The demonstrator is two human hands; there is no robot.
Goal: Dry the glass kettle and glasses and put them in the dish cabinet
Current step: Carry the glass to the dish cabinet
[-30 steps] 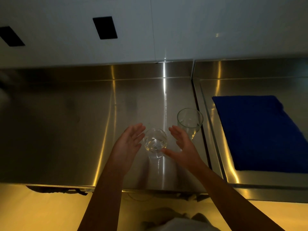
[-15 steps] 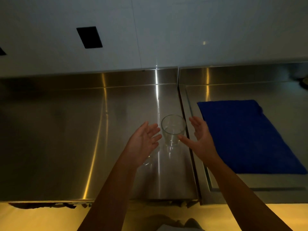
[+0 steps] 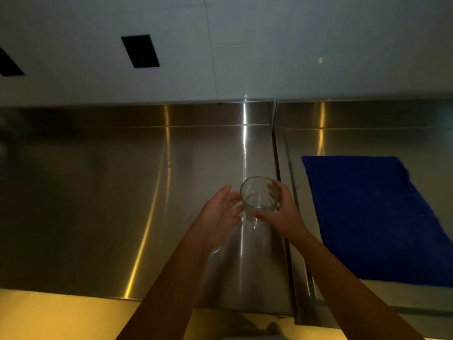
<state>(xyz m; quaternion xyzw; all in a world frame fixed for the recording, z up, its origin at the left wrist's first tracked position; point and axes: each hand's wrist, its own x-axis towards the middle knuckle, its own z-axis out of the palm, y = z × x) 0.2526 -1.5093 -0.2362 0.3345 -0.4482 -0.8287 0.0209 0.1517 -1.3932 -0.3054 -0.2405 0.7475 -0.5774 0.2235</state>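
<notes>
One glass (image 3: 256, 192), one blue cloth (image 3: 382, 217), two hands (image 3: 219, 213) (image 3: 282, 213).

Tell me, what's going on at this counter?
A person stands at a steel counter handling a clear drinking glass. Their right hand wraps round it, thumb on the near side and fingers on the far side. The left hand is open, with its fingertips at the glass's other side. The glass is upright, but I cannot tell whether it rests on the counter or is just lifted. A blue cloth lies flat to the right, untouched.
</notes>
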